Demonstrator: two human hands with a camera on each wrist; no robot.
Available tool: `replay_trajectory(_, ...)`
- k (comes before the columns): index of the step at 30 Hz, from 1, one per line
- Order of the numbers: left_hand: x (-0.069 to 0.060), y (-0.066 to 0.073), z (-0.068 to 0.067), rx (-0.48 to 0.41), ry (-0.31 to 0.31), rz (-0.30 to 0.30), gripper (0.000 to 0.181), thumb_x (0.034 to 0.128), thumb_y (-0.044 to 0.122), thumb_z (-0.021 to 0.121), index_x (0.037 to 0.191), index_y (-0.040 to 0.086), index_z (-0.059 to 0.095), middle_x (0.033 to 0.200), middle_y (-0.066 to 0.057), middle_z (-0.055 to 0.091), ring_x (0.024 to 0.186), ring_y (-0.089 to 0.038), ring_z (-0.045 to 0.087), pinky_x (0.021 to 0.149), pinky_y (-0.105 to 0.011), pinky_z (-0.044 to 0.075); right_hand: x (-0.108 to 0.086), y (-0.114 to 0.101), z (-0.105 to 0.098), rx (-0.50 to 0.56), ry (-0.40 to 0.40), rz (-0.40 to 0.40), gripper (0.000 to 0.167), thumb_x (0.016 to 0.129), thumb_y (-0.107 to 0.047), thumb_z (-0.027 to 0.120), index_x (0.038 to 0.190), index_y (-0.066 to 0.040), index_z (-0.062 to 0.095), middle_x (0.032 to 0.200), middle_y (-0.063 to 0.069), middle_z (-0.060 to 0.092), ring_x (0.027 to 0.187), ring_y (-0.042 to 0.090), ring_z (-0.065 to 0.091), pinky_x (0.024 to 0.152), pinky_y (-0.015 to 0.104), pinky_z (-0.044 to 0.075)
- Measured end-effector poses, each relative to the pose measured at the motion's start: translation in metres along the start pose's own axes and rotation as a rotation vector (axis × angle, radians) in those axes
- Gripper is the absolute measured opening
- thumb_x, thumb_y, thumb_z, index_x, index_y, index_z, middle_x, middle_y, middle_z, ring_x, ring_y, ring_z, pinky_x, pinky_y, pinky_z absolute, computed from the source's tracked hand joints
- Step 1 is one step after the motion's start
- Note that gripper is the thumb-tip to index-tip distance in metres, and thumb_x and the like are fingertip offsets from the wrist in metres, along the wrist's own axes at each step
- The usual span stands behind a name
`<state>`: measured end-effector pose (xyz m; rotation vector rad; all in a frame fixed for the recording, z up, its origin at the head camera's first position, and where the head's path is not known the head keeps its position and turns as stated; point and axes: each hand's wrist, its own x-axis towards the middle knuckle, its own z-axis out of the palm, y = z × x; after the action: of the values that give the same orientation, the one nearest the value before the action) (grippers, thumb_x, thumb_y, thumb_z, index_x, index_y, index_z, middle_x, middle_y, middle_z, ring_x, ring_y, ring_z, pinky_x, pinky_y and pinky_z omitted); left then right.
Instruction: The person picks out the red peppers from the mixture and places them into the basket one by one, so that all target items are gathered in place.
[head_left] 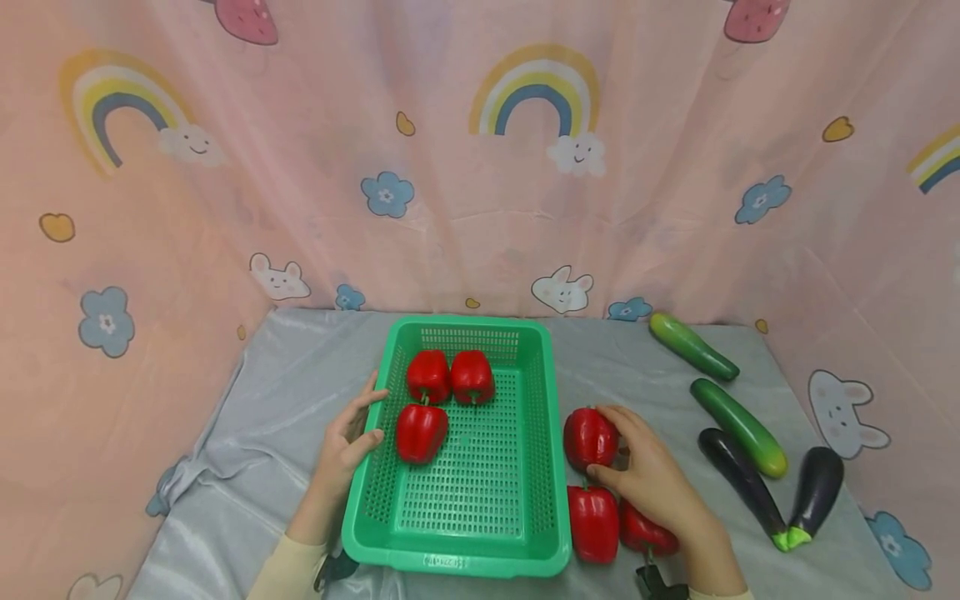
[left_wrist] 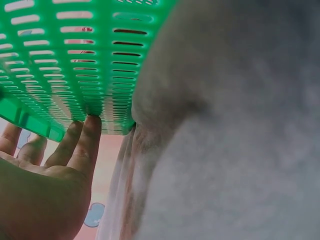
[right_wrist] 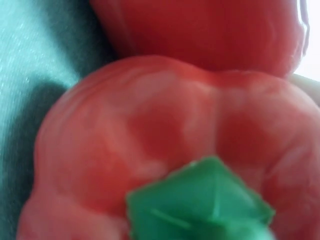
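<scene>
My right hand (head_left: pixel 654 467) grips a red bell pepper (head_left: pixel 587 440) beside the green basket's right side, thumb at its near end and fingers at its far end. Two more red peppers lie below it: one (head_left: pixel 594 525) against the basket, the other (head_left: pixel 647 533) partly under my hand. A pepper with a green stem (right_wrist: pixel 200 200) fills the right wrist view. My left hand (head_left: pixel 347 442) touches the left side of the green basket (head_left: pixel 459 560), and its fingers (left_wrist: pixel 86 145) reach along the slotted wall. Inside the basket, three red peppers (head_left: pixel 422 433) sit toward the upper left.
To the right lie two green zucchini (head_left: pixel 693 346) and two dark eggplants (head_left: pixel 817 492) whose stem ends meet. A grey cloth (head_left: pixel 292 367) covers the table. Behind and at the sides hangs a pink printed curtain (head_left: pixel 465 233).
</scene>
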<state>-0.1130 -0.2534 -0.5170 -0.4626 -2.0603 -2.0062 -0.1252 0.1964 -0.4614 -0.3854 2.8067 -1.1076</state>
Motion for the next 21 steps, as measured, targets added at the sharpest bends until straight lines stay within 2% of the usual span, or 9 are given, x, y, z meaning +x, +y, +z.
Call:
replay_trajectory(11, -0.001, 0.002, 0.000, -0.010, 0.002, -0.008, 0.055, 0.0950, -0.012, 0.056, 0.150, -0.010, 0.055, 0.177, -0.021, 0.029, 0.164, -0.016, 0.026, 0.126, -0.021, 0.022, -0.001, -0.002, 0.001, 0.023, 0.023, -0.007, 0.087, 0.084, -0.018, 0.094, 0.159, -0.008, 0.052, 0.156, 0.015, 0.054, 0.122, 0.036, 0.064, 0.093, 0.059, 0.061)
replay_trajectory(21, 0.000, 0.003, 0.000, -0.004, 0.001, -0.009, 0.055, 0.0947, -0.012, 0.057, 0.149, -0.011, 0.055, 0.176, -0.028, 0.026, 0.164, -0.016, 0.026, 0.126, -0.022, 0.022, 0.001, -0.010, 0.001, 0.028, 0.043, 0.007, 0.089, 0.083, -0.023, 0.095, 0.160, -0.013, 0.052, 0.157, 0.014, 0.052, 0.121, 0.038, 0.063, 0.088, 0.060, 0.062)
